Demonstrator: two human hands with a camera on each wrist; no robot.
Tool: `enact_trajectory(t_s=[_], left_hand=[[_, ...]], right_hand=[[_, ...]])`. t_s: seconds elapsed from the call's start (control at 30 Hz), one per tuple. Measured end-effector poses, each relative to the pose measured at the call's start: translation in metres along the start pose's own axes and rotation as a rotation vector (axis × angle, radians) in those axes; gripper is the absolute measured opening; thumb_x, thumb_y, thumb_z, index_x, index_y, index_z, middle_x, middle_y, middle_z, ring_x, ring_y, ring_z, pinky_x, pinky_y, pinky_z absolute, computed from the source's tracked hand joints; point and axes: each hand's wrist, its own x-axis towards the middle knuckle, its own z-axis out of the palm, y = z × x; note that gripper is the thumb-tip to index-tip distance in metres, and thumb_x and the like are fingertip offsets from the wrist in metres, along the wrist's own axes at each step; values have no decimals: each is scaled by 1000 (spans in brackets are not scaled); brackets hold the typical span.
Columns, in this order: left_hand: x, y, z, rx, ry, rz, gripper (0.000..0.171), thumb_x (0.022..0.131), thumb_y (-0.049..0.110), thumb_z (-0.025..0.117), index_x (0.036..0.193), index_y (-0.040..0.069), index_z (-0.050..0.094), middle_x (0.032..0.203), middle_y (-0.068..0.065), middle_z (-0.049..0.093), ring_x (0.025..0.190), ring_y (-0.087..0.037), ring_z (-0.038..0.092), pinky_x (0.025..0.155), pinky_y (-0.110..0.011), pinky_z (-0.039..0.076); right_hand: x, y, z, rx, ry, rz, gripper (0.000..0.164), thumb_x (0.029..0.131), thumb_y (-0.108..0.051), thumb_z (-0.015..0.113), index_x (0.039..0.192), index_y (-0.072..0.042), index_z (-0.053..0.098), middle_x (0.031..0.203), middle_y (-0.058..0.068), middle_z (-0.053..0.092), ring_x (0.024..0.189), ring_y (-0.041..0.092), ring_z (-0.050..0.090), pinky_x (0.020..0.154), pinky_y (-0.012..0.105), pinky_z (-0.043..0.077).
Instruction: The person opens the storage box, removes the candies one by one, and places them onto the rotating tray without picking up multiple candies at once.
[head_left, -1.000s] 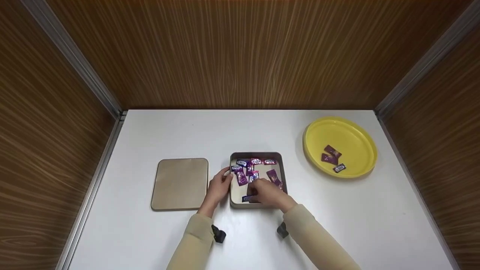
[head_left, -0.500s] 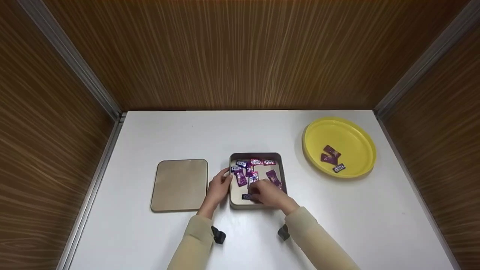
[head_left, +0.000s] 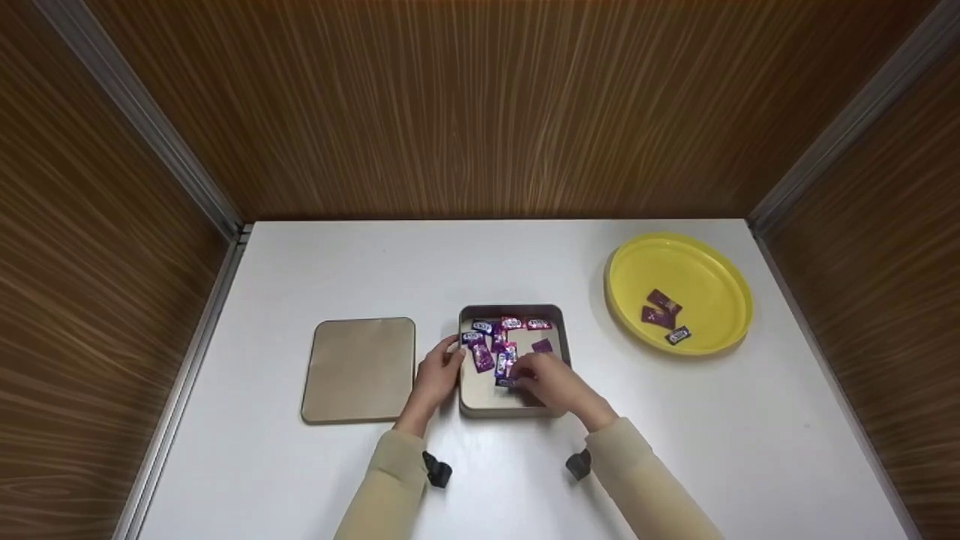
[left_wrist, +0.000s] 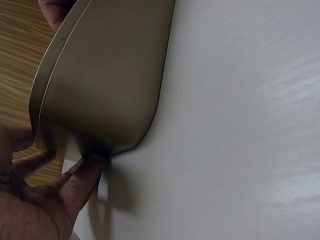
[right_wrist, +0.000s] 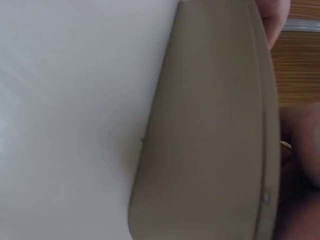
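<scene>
An open square metal tin [head_left: 480,411] holds several small wrapped candies in purple, pink and dark blue. My left hand [head_left: 437,373] grips its left wall, with the thumb at the rim and fingers against the outside; the left wrist view shows those fingers touching the tin's outer side. My right hand [head_left: 553,381] reaches inside and pinches a dark blue wrapped candy [head_left: 505,382] near other candies [head_left: 504,360]. Part of the tin's right side is hidden under this hand. In the right wrist view the tin's wall hides the fingertips.
A flat square lid [head_left: 358,370] lies left of the tin on the white table [head_left: 480,262]. At the back right stands a round yellow plate [head_left: 705,270] with several wrapped candies [head_left: 660,316] on it. Wood-grain panels enclose the table at the back and sides.
My right hand has moved a little right and away from me, bringing the dark blue candy up beside the middle candies. The left hand has stayed at the tin's left wall.
</scene>
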Motion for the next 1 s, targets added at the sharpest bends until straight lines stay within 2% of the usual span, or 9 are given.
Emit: enact_trajectory(t_s=[0.17, 0.33, 0.57, 0.77, 0.87, 1.0], left_hand=[[-1, 0, -1, -5, -7, 12, 41, 101, 18, 53, 139, 1, 52, 100, -15, 68, 92, -26, 62, 86, -43, 49], [-1, 0, -1, -7, -9, 12, 41, 101, 19, 53, 139, 2, 53, 100, -14, 68, 91, -25, 62, 85, -42, 49], [0, 0, -1, -1, -6, 3, 41, 101, 19, 54, 139, 3, 53, 95, -12, 67, 86, -22, 61, 81, -40, 49], [-1, 1, 0, -9, 3, -10, 41, 101, 18, 54, 138, 3, 53, 97, -13, 68, 87, -23, 62, 81, -40, 49], [-2, 2, 0, -5, 5, -14, 41, 101, 18, 54, 139, 3, 53, 97, -12, 67, 87, -23, 62, 81, -40, 49], [0, 0, 1, 3, -1, -18, 42, 101, 19, 54, 139, 2, 52, 96, -11, 67, 87, -22, 61, 81, -39, 49]], right_hand=[[-8, 7, -17, 60, 83, 4, 10, 88, 2, 68, 93, -5, 73, 92, 6, 70, 85, 17, 65, 81, 38, 54], [-17, 16, -38, 141, 146, 76, 10, 89, 2, 67, 96, -4, 72, 93, 6, 69, 82, 19, 66, 72, 35, 56], [-30, 34, -66, 145, 307, 135, 11, 89, 3, 67, 97, -1, 72, 90, 6, 70, 80, 19, 64, 72, 36, 54], [-39, 52, -89, 146, 461, 198, 10, 89, 3, 67, 98, 2, 72, 85, 9, 70, 78, 21, 64, 68, 29, 52], [-44, 64, -97, 112, 523, 256, 13, 89, 2, 66, 100, 4, 72, 86, 13, 70, 78, 23, 64, 64, 23, 50], [-48, 79, -106, 70, 590, 386, 17, 89, 0, 66, 103, 6, 72, 90, 18, 71, 79, 27, 65, 60, 18, 46]])
